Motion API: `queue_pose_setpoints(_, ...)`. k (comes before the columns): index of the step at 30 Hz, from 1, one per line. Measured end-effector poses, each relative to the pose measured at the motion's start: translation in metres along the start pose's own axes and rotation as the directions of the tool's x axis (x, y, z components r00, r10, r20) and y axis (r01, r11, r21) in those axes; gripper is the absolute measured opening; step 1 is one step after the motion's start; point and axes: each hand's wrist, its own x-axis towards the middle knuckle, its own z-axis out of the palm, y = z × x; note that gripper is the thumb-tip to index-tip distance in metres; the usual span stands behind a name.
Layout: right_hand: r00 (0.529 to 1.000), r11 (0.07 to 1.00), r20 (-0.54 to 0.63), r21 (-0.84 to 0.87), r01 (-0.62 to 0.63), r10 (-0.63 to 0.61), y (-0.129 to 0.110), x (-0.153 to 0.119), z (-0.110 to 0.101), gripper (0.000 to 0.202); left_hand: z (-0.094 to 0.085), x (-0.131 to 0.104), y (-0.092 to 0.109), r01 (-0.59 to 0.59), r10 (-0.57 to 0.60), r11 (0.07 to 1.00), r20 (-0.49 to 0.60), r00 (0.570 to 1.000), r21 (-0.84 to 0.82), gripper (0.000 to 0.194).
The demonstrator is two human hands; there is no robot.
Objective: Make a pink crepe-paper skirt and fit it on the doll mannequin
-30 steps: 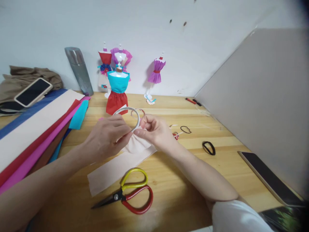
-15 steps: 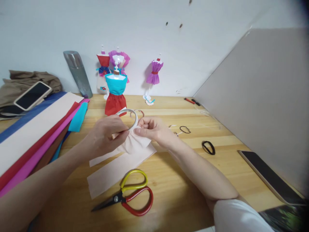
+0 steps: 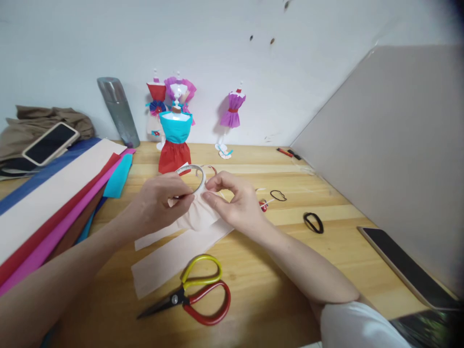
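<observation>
My left hand (image 3: 159, 198) pinches the lower edge of a thin ring of tape (image 3: 203, 178) at the middle of the view. Gathered pale pink paper (image 3: 197, 212) hangs from the ring's right side. My right hand (image 3: 235, 200) pinches the top of that paper beside the ring, thumb and forefinger together. Under the hands a flat pale strip (image 3: 174, 261) lies on the wooden table. Scissors (image 3: 177, 297) with one yellow and one red handle lie nearer to me, blades toward the left.
Small dressed mannequins (image 3: 176, 128) stand by the wall, with a grey bottle (image 3: 119, 113) to their left. Coloured paper sheets (image 3: 54, 193) and a phone (image 3: 50, 143) are at the left. Black hair bands (image 3: 313, 223) and a dark tablet-like device (image 3: 406, 266) lie at the right.
My right hand has shifted slightly and turned, its fingers more arched over the paper. The gathered paper's right side is less spread out. A small red item now shows beside my right hand.
</observation>
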Motion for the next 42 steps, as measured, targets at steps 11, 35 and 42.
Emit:
queue_pose_setpoints(11,0.998,0.997,-0.022,0.045,0.056,-0.055,-0.003,0.003,0.0,0.011,0.0,-0.001,0.001,-0.036,0.036,0.999,-0.001,0.999,0.004,0.03)
queue_pose_setpoints(35,0.815,0.587,0.339,0.569,-0.576,0.471,0.015,0.01,0.005,0.041,0.002,0.0,0.001,-0.158,0.161,0.985,-0.045,0.986,0.061,0.028)
queue_pose_setpoints(42,0.812,0.656,0.466,0.496,-0.569,0.352,0.014,0.013,-0.012,0.041,-0.001,-0.002,0.0,-0.012,0.01,1.0,-0.091,0.996,-0.023,0.029)
